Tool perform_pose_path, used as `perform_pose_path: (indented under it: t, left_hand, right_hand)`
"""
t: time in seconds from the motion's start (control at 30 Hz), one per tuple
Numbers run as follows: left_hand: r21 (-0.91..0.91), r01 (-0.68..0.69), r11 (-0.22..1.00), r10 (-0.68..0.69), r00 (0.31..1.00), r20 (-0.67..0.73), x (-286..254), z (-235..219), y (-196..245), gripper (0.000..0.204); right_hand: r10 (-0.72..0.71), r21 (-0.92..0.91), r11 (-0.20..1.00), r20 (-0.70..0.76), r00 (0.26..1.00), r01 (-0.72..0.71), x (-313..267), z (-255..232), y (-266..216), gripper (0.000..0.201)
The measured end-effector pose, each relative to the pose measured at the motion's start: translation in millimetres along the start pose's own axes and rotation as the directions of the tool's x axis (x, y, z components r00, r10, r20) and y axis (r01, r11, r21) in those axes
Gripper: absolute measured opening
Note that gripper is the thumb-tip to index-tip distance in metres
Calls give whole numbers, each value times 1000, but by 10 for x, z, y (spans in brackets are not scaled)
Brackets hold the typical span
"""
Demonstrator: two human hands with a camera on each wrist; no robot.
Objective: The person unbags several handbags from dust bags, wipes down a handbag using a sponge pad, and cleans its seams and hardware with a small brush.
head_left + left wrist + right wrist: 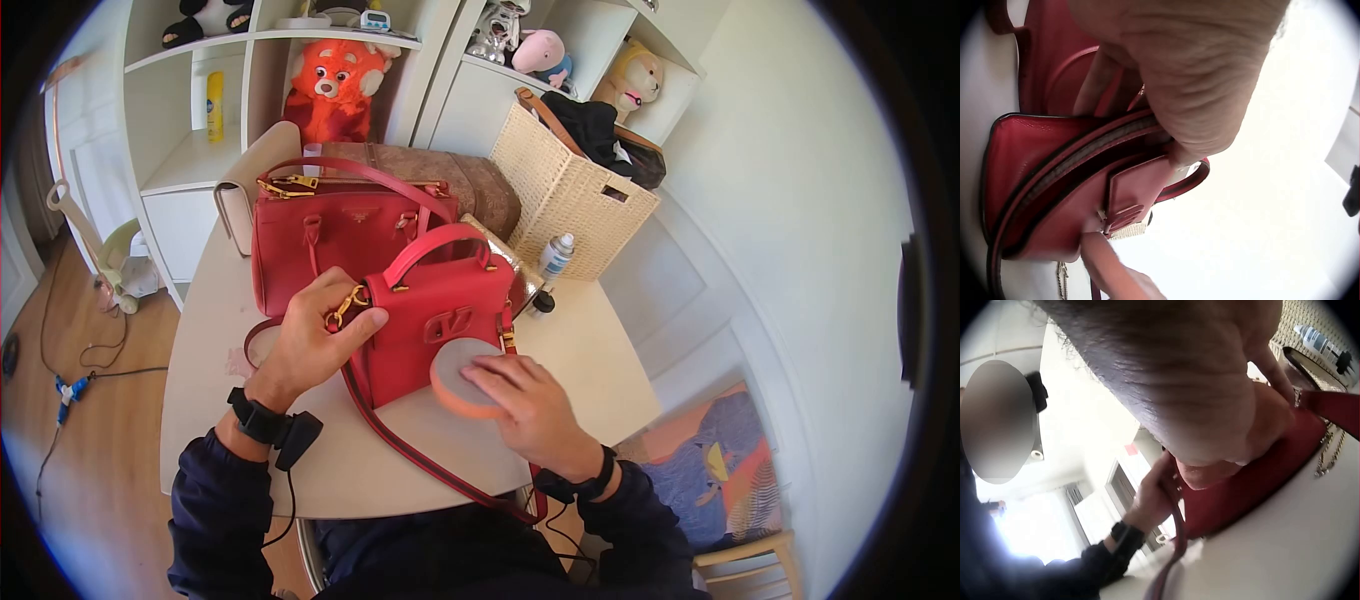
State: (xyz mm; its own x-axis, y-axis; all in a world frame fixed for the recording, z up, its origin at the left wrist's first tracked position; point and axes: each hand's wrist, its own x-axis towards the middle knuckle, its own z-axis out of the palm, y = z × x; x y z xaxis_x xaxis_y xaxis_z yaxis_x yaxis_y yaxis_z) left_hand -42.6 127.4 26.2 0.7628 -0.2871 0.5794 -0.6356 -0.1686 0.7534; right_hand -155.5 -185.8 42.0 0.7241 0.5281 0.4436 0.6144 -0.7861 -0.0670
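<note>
A small red handbag (pixel 432 318) with a top handle and a V-shaped emblem stands on the table in the head view. My left hand (pixel 322 332) grips its upper left corner by the gold strap clasp (pixel 346 304), thumb over the front. In my right hand (pixel 530 405) is a round polishing sponge (pixel 462 372), grey on one side and orange on the other, held at the lower front of the bag below the emblem. The left wrist view shows the sponge (pixel 1107 265) right at the emblem. The red shoulder strap (pixel 425 458) loops down past the table's front edge.
Behind stand a larger red handbag (pixel 350 235), a brown case (pixel 425 180) and a woven basket (pixel 560 190) with dark cloth. A spray bottle (pixel 556 256) and a small black-capped bottle (pixel 542 302) are at the right. The white table (pixel 590 350) has a curved edge.
</note>
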Motion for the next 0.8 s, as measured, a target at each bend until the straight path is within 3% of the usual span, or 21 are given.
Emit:
perform_pose_path:
  t: [0.07,0.13,0.17,0.27,0.3,0.33,0.4,0.47,0.67,0.73,0.8]
  left_hand:
    - [0,8,1000,-8,1000,-20,6,10,-1,38]
    - [1,16,1000,-16,999,-36,2,18,7,38]
    - [-4,29,1000,-29,999,-33,1,19,15,37]
    - [3,30,1000,-30,1000,-8,1,7,1,36]
    - [13,25,1000,-26,1000,9,2,0,-8,35]
    - [14,24,1000,-25,1000,8,8,-4,-14,35]
    - [33,41,999,-40,999,-17,8,-5,-32,36]
    - [23,41,999,-41,999,-22,7,12,-53,36]
    - [-18,118,993,-119,989,-87,-7,63,-137,35]
    - [-30,137,990,-139,984,-107,-6,67,-149,35]
    - [-8,173,985,-173,974,-145,-9,83,-126,37]
  right_hand:
    - [12,53,999,-12,1000,-11,39,-152,-24,59]
    - [77,18,997,-256,964,-75,113,-284,-60,57]
    - [75,-44,995,-274,959,-91,143,-306,-5,57]
    - [202,-42,972,-354,913,-231,254,-70,110,58]
    - [169,-64,976,-371,913,-207,275,58,184,57]
    - [168,-63,977,-372,913,-205,281,136,174,57]
    - [215,-65,970,-203,955,-233,262,284,123,55]
    - [171,-108,974,-216,961,-198,257,323,116,54]
    - [273,-124,951,-102,957,-285,199,85,199,52]
    - [149,-250,952,-136,980,-179,216,217,133,53]
    - [117,-275,950,-123,985,-147,229,231,29,53]
